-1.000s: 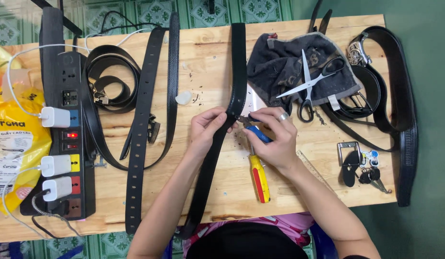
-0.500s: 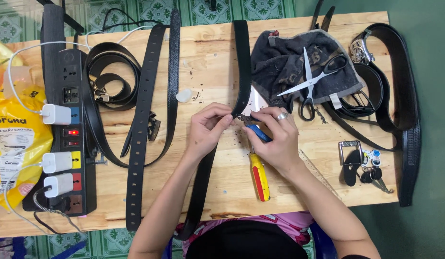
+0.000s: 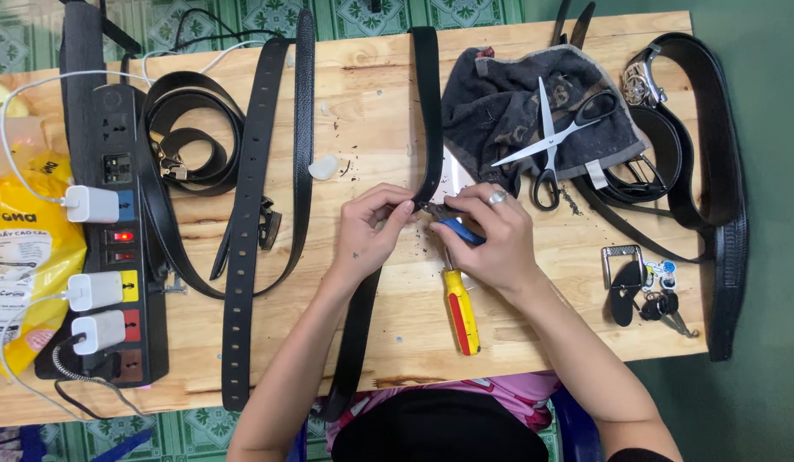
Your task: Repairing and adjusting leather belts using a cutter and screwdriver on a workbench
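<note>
1. The left hand [image 3: 367, 235] pinches the black belt [image 3: 428, 111] at mid-desk, as a second ago
2. The right hand [image 3: 491, 235] keeps the blue-handled tool [image 3: 459, 231] closed against it; work still continues

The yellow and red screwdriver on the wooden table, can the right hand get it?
Probably yes: the yellow and red screwdriver lies uncovered just below the right hand, though that hand is busy with a blue-handled tool.

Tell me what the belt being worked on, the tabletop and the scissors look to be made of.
Belt: black leather or an imitation, matte with a fine grain; which one is unclear. Tabletop: light wood, with joined boards, visible grain and knots. Scissors: bright, reflective metal blades with black handles, probably plastic.
</note>
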